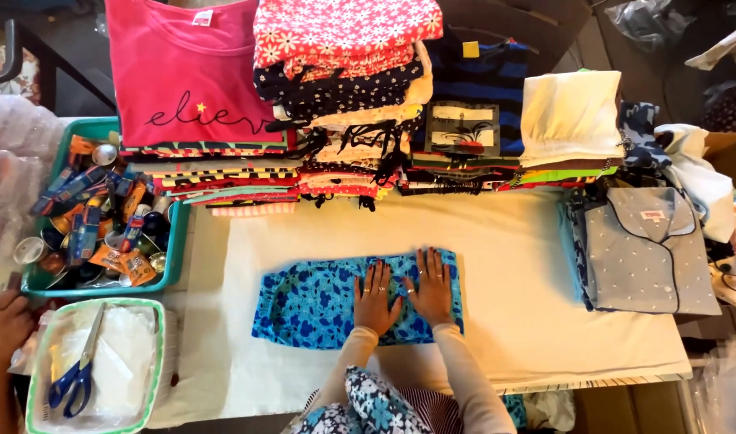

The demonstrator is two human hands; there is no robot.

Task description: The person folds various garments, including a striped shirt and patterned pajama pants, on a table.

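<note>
Your hands press flat on a folded blue floral garment (336, 301).
Left hand (374, 299) and right hand (431, 288), both spread open; smoothing step, another fold likely next.

Your one camera sits on your head and looks almost straight down at the table (504, 241) from close above. The stacks of folded clothes (344, 104) fill the top beyond the table; your own sleeves enter at the bottom edge.
</note>
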